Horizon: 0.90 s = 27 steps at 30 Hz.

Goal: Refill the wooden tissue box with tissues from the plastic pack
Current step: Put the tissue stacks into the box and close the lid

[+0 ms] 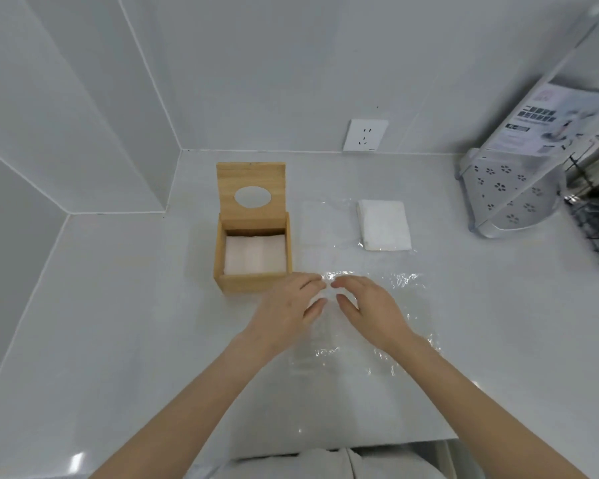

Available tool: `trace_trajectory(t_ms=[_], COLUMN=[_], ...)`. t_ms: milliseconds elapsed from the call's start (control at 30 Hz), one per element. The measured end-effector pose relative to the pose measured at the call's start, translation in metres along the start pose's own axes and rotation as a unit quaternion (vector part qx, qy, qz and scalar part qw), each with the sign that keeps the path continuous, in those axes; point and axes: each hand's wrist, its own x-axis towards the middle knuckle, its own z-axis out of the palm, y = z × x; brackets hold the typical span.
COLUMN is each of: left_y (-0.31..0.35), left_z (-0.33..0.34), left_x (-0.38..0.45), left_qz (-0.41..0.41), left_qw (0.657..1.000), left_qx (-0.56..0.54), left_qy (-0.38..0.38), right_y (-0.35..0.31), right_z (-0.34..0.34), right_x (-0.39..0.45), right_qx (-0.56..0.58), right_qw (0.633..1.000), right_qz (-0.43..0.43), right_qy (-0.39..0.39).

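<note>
the wooden tissue box [253, 271] stands toward the worktop's [118, 323] back left corner, lid propped up for loading, white tissues already inside. just right, the left hand [287, 305] and right hand [370, 307] pinch the clear plastic pack [370, 344], probably flattening it. a spare tissue stack [384, 224] lies behind.

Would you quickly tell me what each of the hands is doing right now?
Left hand: fingers curled over the clear plastic wrap; a grip cannot be told.
Right hand: likewise on the wrap; cannot be told.

Tissues [255, 259] in box [253, 283], stack [384, 224] rightward
</note>
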Motion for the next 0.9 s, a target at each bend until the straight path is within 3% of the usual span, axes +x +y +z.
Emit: trace_trajectory(t_ms=[133,267,500,667,767,900], left_y=[0.013,0.015,0.019,0.026,0.03,0.027], left_z=[0.045,0.073,0.077,0.077,0.075,0.074], left_x=[-0.012,-0.019,-0.017,-0.009,-0.004,0.003], left_qz=[-0.027,-0.029,-0.079,-0.084,-0.104,-0.182], left_qw=[0.979,0.966,0.973,0.987,0.979,0.966], left_qx=[-0.062,-0.031,-0.052,-0.055,-0.054,-0.067], left_qy=[-0.194,-0.255,-0.212,-0.129,-0.165,-0.169], right_y=[0.04,0.062,0.076,0.075,0.072,0.054], right_z=[0.011,0.022,0.036,0.038,0.03,0.019], right_x=[-0.037,-0.058,-0.065,-0.055,-0.049,-0.058], right_qx=[-0.028,-0.064,-0.036,-0.046,-0.04,0.011], right_qw=[0.997,0.992,0.997,0.994,0.993,0.983], right_qz=[0.072,0.076,0.072,0.078,0.082,0.047], right_qy=[-0.021,-0.077,0.019,0.067,0.075,0.178])
